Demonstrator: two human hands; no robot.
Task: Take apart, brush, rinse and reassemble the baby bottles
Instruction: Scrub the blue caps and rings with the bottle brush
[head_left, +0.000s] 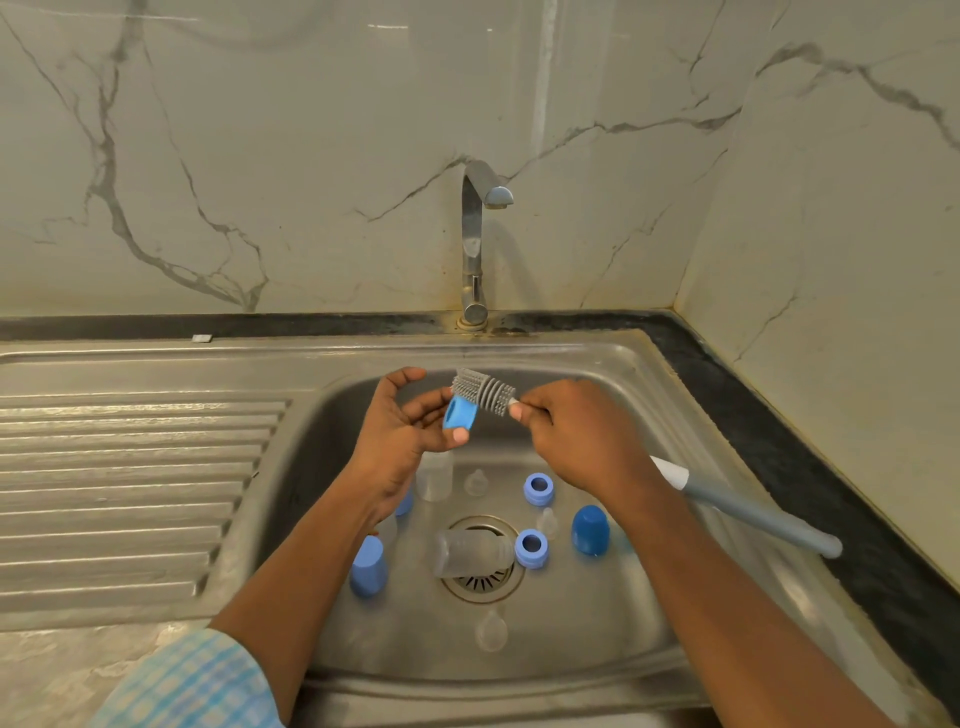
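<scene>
A blue screw ring (461, 413) from a baby bottle is held above the sink basin, just above the middle of the view, pinched between the thumb and curled fingers of the left hand (400, 426). The grey ribbed head of a bottle brush (483, 392) meets the ring's upper edge at 1 o'clock from it; whether the bristles go inside cannot be told. The right hand (576, 436) grips the brush just behind its head, fingers closed round the shaft, and the long grey handle runs out past the wrist toward 4 o'clock. Below the hands, loose parts lie in the steel sink (649, 395) around the drain (480, 587). A clear bottle (470, 553) lies on its side across the drain. A second ring (531, 547) sits just beside its mouth, and a third ring (538, 488) is at 1 o'clock. A dark blue cap (590, 530) stands at 3 o'clock and a light blue cap (369, 566) at 9 o'clock. Another clear bottle (434, 475) stands at 11 o'clock, partly behind the left hand. One clear teat (491, 631) rests at 6 o'clock. The tap (475, 244) rises at 12 o'clock; the ribbed drainboard (130, 467) spreads out at 9 o'clock.
</scene>
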